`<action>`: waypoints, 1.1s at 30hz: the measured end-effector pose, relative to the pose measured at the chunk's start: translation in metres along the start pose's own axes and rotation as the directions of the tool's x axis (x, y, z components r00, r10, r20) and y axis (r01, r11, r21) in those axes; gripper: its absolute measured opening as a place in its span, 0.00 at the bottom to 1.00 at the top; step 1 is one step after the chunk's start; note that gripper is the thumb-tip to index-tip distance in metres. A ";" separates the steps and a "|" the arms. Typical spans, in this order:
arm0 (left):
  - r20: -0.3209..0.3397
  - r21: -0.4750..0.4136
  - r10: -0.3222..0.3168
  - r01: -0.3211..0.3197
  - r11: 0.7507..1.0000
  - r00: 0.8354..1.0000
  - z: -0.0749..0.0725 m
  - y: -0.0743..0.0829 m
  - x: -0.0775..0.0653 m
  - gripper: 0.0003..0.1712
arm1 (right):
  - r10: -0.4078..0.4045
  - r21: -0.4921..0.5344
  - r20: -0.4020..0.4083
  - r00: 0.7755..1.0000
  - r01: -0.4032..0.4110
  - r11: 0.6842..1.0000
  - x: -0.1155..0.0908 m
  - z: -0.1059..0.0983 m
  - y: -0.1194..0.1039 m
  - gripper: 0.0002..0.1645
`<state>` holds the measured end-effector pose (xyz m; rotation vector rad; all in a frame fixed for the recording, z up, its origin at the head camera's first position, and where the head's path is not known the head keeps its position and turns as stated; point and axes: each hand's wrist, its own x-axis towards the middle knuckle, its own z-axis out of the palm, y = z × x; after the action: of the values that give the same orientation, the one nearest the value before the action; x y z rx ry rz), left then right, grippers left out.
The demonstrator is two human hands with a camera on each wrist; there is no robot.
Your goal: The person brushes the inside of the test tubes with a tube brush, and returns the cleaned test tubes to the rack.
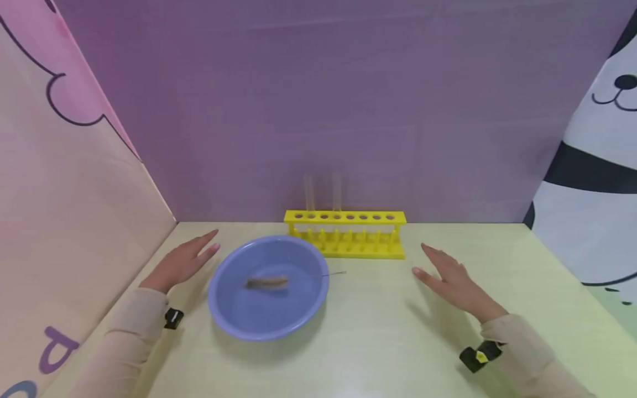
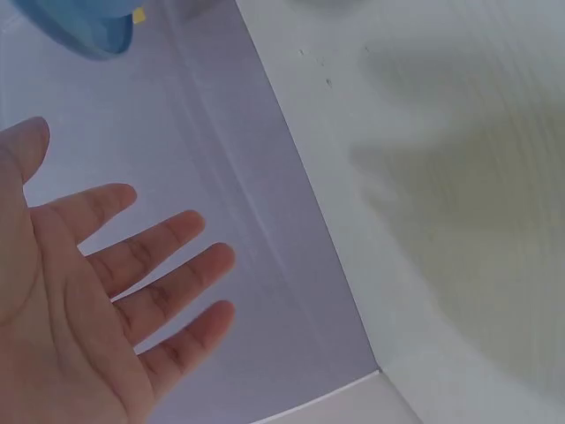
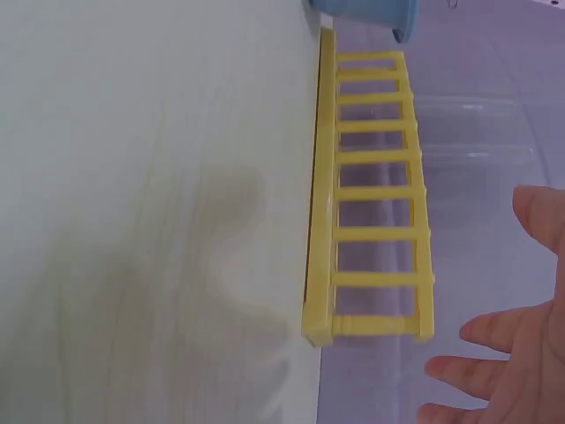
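Observation:
A blue-purple plastic basin [image 1: 239, 315] stands on the table, left of centre. Inside it lies a test tube brush [image 1: 267, 283], its thin wire handle reaching over the right rim. Behind the basin is a yellow test tube rack [image 1: 365, 255] with two clear test tubes [image 1: 337, 193] upright in it. My left hand [image 1: 181, 262] hovers just left of the basin, fingers extended and holding nothing. To the right of the rack, my right hand [image 1: 455, 284] is held above the table with its fingers spread, also bare.
The pale table [image 1: 368, 331] meets a purple backdrop [image 1: 348, 110] right behind the rack. A printed panel [image 1: 74, 193] borders the left side, and a panel with a panda print [image 1: 592, 221] borders the right.

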<state>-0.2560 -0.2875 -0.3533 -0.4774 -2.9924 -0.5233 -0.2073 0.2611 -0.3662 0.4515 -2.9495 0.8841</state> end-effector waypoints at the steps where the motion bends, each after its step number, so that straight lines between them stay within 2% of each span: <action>1: -0.004 -0.007 0.004 -0.004 1.000 1.000 0.000 0.001 0.000 0.36 | -0.003 0.014 0.006 1.000 0.003 1.000 0.000 0.001 -0.002 0.44; 6: -0.012 -0.054 -0.006 0.005 0.999 1.000 0.002 0.004 0.000 0.35 | -0.017 0.051 0.035 0.999 0.015 0.999 0.002 0.015 -0.014 0.44; 10: 0.006 -0.099 -0.033 0.033 0.995 0.999 0.003 0.007 0.000 0.36 | 0.000 0.100 0.059 0.998 -0.006 0.995 0.003 0.025 -0.024 0.45; 13: 0.008 -0.124 -0.030 0.030 0.992 1.000 0.002 0.010 0.002 0.35 | 0.019 0.132 0.077 0.997 -0.029 0.991 0.006 0.031 -0.034 0.46; 17: 0.050 -0.208 -0.021 0.031 0.978 0.999 0.002 0.012 0.005 0.33 | 0.039 0.169 0.112 0.993 -0.058 0.984 0.010 0.040 -0.047 0.48; 20: 0.102 -0.292 -0.004 0.034 0.956 0.995 0.003 0.012 0.008 0.30 | 0.058 0.180 0.125 0.990 -0.080 0.980 0.012 0.048 -0.056 0.48; 24: 0.138 -0.388 0.014 0.041 0.921 0.990 0.004 0.014 0.011 0.26 | 0.054 0.185 0.120 0.991 -0.076 0.980 0.018 0.057 -0.072 0.47; 30: 0.170 -0.503 -0.008 0.094 0.859 0.985 0.004 0.015 0.015 0.26 | -0.004 0.261 0.099 0.995 -0.022 0.965 0.028 0.074 -0.090 0.40; 33: 0.179 -0.543 -0.016 0.112 0.832 0.984 0.003 0.016 0.015 0.25 | -0.029 0.325 0.087 0.996 -0.001 0.946 0.032 0.081 -0.097 0.37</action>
<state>-0.2658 -0.2679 -0.3493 -0.4676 -2.9774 -1.4446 -0.2063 0.1315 -0.3789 0.5363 -2.8784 1.3931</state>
